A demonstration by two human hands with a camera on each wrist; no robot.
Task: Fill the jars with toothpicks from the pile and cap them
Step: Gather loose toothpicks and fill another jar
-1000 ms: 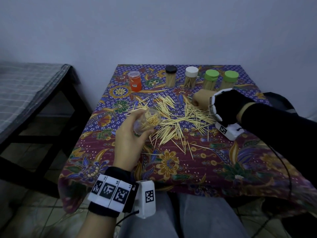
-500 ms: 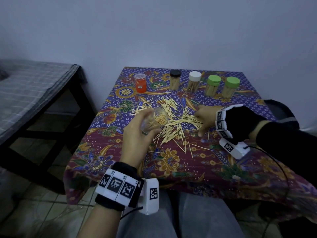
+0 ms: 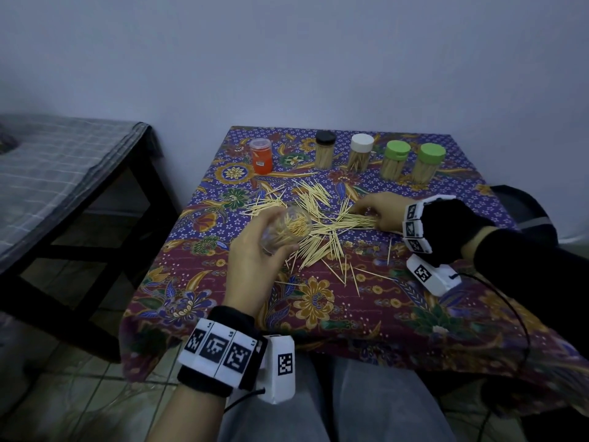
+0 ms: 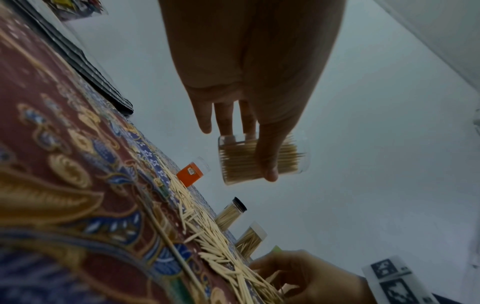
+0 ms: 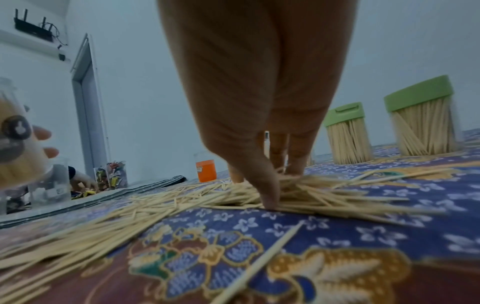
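Note:
My left hand (image 3: pixel 271 247) grips a clear uncapped jar (image 3: pixel 288 228), tilted above the left side of the toothpick pile (image 3: pixel 322 237) and partly filled with toothpicks. In the left wrist view the thumb lies across the jar (image 4: pixel 241 162). My right hand (image 3: pixel 371 212) rests on the right part of the pile. Its thumb and fingers (image 5: pixel 270 191) pinch a bundle of toothpicks (image 5: pixel 311 185) against the cloth. Along the back stand filled jars with a black cap (image 3: pixel 325 149), a white cap (image 3: pixel 361 151) and two green caps (image 3: pixel 396 159) (image 3: pixel 428 162).
An orange jar (image 3: pixel 262 156) with a clear lid stands at the back left. The floral tablecloth (image 3: pixel 318 301) hangs over the front edge. A dark bench with a grey checked cover (image 3: pixel 63 167) stands to the left. A cable runs from my right wrist.
My right hand has come from near the capped jars down onto the right part of the pile and closed on toothpicks. My left hand still holds the jar in much the same place.

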